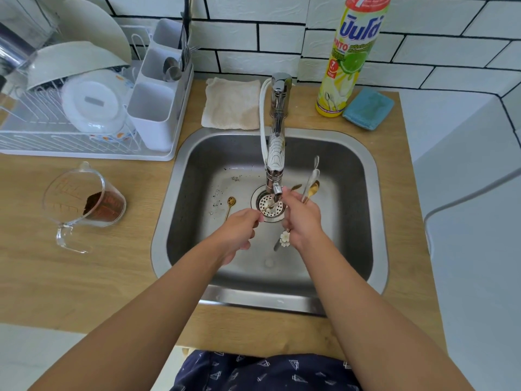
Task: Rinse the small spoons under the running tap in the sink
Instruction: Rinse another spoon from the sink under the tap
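1. Left hand (239, 231) has its fingers pinching the thin handle of a gold spoon (268, 206), held over the drain (271, 206) right under the tap (276, 153).
2. Right hand (303, 218) has its fingers curled round a bunch of spoons (312, 182), bowls sticking up past the tap.
3. One more gold spoon (229, 206) lies on the sink (197, 176) floor, left of the drain.
4. Measuring jug (87, 204) sits tipped on the desk (112, 272).

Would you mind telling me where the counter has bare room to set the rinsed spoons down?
The wooden counter is bare along the front, between the tipped glass measuring jug and the steel sink. The narrow strip right of the sink is bare too. Behind the sink it is crowded: beige cloth, yellow dish-soap bottle, blue sponge.
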Action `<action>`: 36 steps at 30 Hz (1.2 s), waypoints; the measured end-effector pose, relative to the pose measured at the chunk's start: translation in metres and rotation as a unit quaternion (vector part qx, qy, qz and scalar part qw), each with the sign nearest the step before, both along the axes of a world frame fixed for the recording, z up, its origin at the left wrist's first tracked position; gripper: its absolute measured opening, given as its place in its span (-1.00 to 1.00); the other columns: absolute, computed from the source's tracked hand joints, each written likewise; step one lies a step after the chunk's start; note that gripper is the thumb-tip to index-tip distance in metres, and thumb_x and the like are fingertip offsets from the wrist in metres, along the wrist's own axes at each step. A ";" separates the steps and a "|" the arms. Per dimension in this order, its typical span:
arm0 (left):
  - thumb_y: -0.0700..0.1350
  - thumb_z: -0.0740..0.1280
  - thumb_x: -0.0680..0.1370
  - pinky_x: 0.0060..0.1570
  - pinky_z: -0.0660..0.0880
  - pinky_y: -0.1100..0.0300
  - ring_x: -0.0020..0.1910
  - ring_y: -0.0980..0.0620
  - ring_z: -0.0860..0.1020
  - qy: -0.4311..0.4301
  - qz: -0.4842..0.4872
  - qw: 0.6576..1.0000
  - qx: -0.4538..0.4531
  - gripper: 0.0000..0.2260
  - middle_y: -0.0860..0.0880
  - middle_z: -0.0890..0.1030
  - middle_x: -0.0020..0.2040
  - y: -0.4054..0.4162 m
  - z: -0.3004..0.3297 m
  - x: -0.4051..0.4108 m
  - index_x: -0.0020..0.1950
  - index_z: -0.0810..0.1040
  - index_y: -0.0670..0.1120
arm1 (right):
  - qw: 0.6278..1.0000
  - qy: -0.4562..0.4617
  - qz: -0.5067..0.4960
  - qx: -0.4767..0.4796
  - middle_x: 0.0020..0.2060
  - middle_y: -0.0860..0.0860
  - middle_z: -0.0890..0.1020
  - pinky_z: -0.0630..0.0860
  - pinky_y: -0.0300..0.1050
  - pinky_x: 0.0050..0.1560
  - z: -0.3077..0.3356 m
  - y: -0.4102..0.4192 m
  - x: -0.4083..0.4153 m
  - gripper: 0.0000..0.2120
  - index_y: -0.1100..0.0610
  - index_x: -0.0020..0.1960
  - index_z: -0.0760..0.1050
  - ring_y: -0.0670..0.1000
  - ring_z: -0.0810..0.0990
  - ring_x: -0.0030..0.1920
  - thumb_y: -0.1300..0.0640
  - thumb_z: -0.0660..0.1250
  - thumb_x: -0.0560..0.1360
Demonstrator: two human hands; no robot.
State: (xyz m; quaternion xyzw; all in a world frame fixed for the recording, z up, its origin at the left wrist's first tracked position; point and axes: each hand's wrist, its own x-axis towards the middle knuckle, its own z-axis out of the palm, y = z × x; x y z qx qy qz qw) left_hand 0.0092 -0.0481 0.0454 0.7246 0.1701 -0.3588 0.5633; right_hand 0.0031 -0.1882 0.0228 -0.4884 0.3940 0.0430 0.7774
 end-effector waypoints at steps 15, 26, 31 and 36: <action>-0.14 0.20 0.65 -0.51 0.11 0.27 -0.47 0.13 0.25 -0.004 -0.013 0.999 -0.044 -0.86 0.00 0.43 -0.24 0.003 -0.004 -0.001 -0.01 0.54 -0.08 | 0.993 -0.004 0.117 -0.029 -0.59 -0.10 0.37 0.16 -0.24 -0.58 -0.004 0.009 -0.013 -0.89 0.14 -0.03 0.74 -0.11 0.17 -0.57 0.10 0.51 0.53; -0.20 0.23 0.67 -0.51 0.30 0.31 -0.45 0.13 0.41 -0.007 -0.039 0.998 -0.054 -0.84 -0.08 0.62 -0.18 0.014 -0.004 -0.002 0.09 0.59 -0.21 | 0.991 -0.006 0.123 -0.044 -0.49 -0.10 0.59 0.19 -0.25 -0.58 -0.006 0.004 -0.009 -0.90 0.12 -0.04 0.72 -0.13 0.22 -0.59 0.11 0.55 0.49; -0.16 0.36 0.63 -0.42 0.44 0.30 -0.38 0.11 0.55 -0.022 -0.053 0.997 -0.058 -0.88 -0.11 0.73 -0.08 0.018 -0.004 -0.004 0.08 0.61 -0.19 | 0.998 0.015 0.045 -0.042 -0.49 -0.11 0.59 0.19 -0.24 -0.56 -0.005 -0.001 -0.006 -0.91 0.11 -0.09 0.70 -0.11 0.20 -0.56 0.09 0.54 0.50; -0.25 0.45 0.55 -0.25 0.61 0.27 -0.27 0.00 0.70 -0.028 0.005 0.996 -0.084 -0.93 -0.15 0.74 -0.12 0.020 -0.005 -0.006 0.02 0.65 -0.20 | 0.995 -0.007 0.088 -0.044 -0.50 -0.09 0.56 0.18 -0.25 -0.58 -0.006 -0.001 -0.006 -0.90 0.13 -0.07 0.71 -0.12 0.19 -0.58 0.12 0.56 0.46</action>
